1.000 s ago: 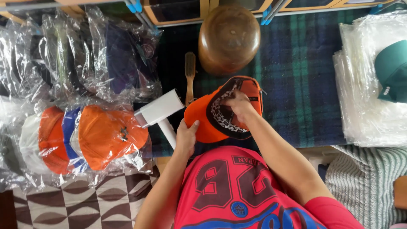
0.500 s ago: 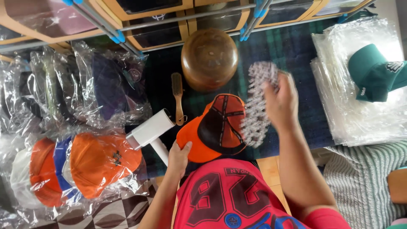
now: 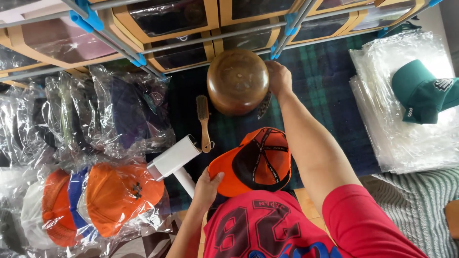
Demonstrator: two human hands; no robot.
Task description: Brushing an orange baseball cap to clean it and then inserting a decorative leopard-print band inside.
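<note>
Fabric first: my left hand pinches the stiff brim of the orange cap, upturned, dark-lined, taped seams showing. Beside the cap lie a white lint roller and a wooden brush. Beyond the cap, my right hand curls closed against the smooth round wooden dome.

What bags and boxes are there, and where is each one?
Bagged orange caps: lower left, orange caps in crinkly clear plastic.
Bagged dark caps: left, above the orange ones, navy caps in clear plastic.
Stack of clear bags: right, flat and shiny, a green cap on top.
Boxes: top, tan frames with clear fronts.
</note>
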